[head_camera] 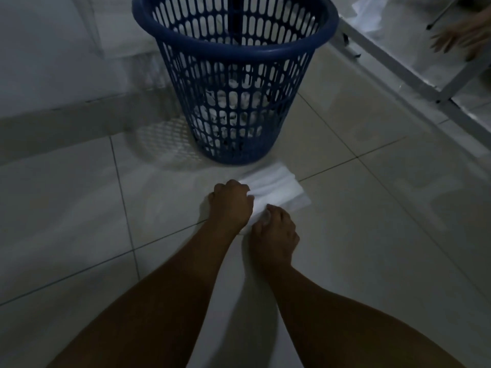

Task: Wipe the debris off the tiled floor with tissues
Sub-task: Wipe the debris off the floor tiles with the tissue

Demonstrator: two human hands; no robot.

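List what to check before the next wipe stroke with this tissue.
1. Left hand grips the tissue: ok.
2. Right hand pinches the tissue's near edge: ok.
3. Tissue rests on the tiled floor: ok.
4. Debris in the stroke's path: cannot tell, the picture is too dim.
5. Blue basket upright just beyond the tissue, probably within reach for dropping it: ok.
6. Another person's hand far off to the right, out of the way: ok.

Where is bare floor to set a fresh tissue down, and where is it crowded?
Bare tile: left of the left hand, and right of the tissue up to the white frame. Crowded: the strip between blue basket and tissue.
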